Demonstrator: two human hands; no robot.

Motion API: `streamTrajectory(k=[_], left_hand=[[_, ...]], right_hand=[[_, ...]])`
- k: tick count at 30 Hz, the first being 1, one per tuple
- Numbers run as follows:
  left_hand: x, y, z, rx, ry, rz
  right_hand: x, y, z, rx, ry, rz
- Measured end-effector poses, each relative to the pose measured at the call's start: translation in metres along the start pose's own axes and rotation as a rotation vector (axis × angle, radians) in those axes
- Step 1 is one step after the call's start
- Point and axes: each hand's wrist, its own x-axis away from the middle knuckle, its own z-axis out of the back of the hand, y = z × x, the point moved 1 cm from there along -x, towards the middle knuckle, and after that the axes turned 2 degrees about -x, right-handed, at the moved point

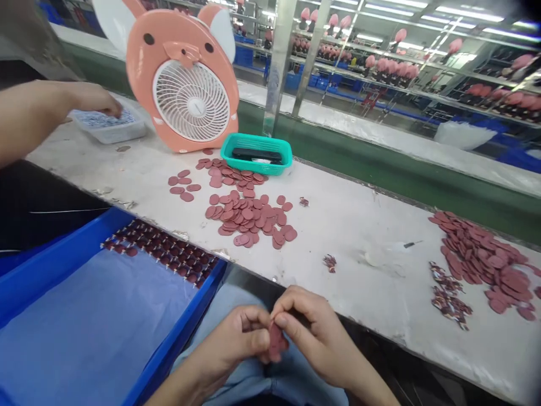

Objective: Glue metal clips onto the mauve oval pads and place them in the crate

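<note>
Over my lap, my left hand (245,335) is closed on a dark red oval piece (276,340), thumb across its face. My right hand (310,327) pinches at the top of the same piece; whether something small sits between those fingertips cannot be made out. On the white bench in front lies a loose pile of similar flat red ovals (249,217), some with small holes. Nearer my right hand is a little bundle of dark red strands (329,263).
A blue tray (147,366) at my left holds rows of finished-looking dark pieces. An orange animal-shaped fan (141,73) and a green basket (257,169) stand behind. More ovals (482,248) and bundles (450,299) lie right. A co-worker's hand (95,98) reaches into a white container (118,134).
</note>
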Motion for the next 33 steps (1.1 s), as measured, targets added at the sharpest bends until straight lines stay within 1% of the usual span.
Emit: streamTrajectory(k=[3,4,5,6,8,9,10,11,12,14,15,17,19,21,24,26,27,29,33], left_hand=[[0.0,-0.009,-0.003,0.059,-0.028,0.089],[0.0,-0.011,-0.005,0.092,-0.013,0.119],[0.001,-0.011,-0.006,0.126,0.017,0.14],[0.002,-0.011,-0.007,0.158,0.063,0.15],[0.003,-0.01,-0.007,0.198,0.173,0.134],[0.003,-0.009,-0.007,0.2,0.221,0.11],[0.003,-0.008,-0.006,0.196,0.265,0.088],[0.003,-0.007,-0.006,0.188,0.305,0.072],[0.002,-0.006,-0.006,0.181,0.341,0.063],[0.002,-0.003,-0.008,0.179,0.394,0.053],[0.003,-0.001,-0.01,0.187,0.41,0.05],[0.005,0.004,-0.013,0.212,0.426,0.021],[0.008,0.008,-0.016,0.23,0.435,-0.029],[0.011,0.011,-0.015,0.24,0.454,-0.084],[0.014,0.012,-0.011,0.273,0.497,-0.14],[0.015,0.012,-0.008,0.309,0.536,-0.146],[0.016,0.012,-0.008,0.324,0.556,-0.141],[0.017,0.013,-0.01,0.343,0.581,-0.132],[0.019,0.018,-0.023,0.343,0.57,-0.139]], right_hand=[[0.008,-0.002,-0.002,0.073,0.017,0.051],[0.01,0.0,0.001,0.13,0.094,0.086],[0.013,0.004,0.008,0.217,0.244,0.11],[0.017,0.01,0.018,0.321,0.456,0.115],[0.025,0.026,0.045,0.527,0.957,0.061],[0.028,0.035,0.061,0.584,1.131,0.002],[0.03,0.045,0.078,0.614,1.224,-0.061],[0.031,0.054,0.094,0.629,1.244,-0.122],[0.03,0.061,0.109,0.642,1.22,-0.181],[0.025,0.071,0.131,0.648,1.118,-0.281],[0.022,0.073,0.136,0.646,1.065,-0.315],[0.018,0.07,0.136,0.643,0.997,-0.342],[0.018,0.059,0.123,0.636,0.948,-0.331],[0.024,0.046,0.102,0.598,0.868,-0.285],[0.036,0.028,0.07,0.496,0.68,-0.139],[0.043,0.019,0.055,0.414,0.582,-0.045],[0.044,0.016,0.049,0.364,0.562,-0.013],[0.044,0.012,0.039,0.212,0.582,0.033],[0.034,0.011,0.015,-0.235,0.667,0.076]])
